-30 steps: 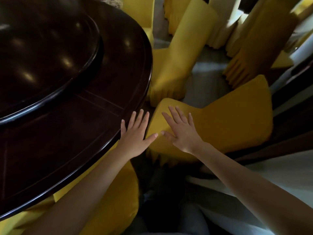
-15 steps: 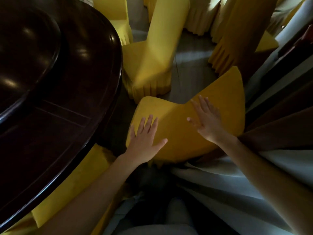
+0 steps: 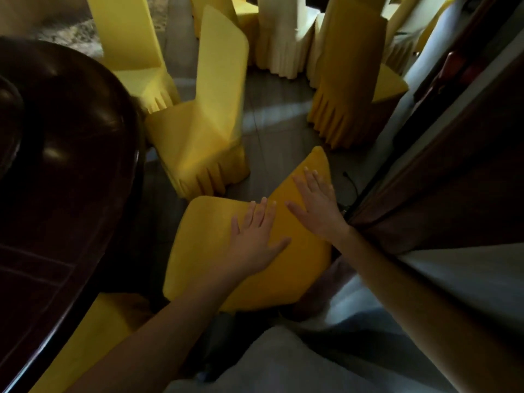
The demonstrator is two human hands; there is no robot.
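A chair in a yellow fabric cover [image 3: 204, 239] stands right in front of me, seat toward the dark round table [image 3: 71, 194]. My left hand [image 3: 256, 236] lies flat on the seat near its fold with the backrest, fingers straight and spread. My right hand [image 3: 316, 205] presses flat on the darker yellow backrest, fingers pointing up toward its top corner. Neither hand holds anything.
A second yellow-covered chair [image 3: 209, 131] stands just beyond, close to the table's edge. More yellow chairs [image 3: 348, 80] and a cream-covered one [image 3: 280, 35] crowd the tiled floor [image 3: 272, 137] behind. Dark wooden panelling [image 3: 442, 171] rises on my right, with pale cloth [image 3: 283, 364] below.
My view has swung right, away from the table. My left hand slid from the table's edge onto the seat, and my right hand moved up the backrest.
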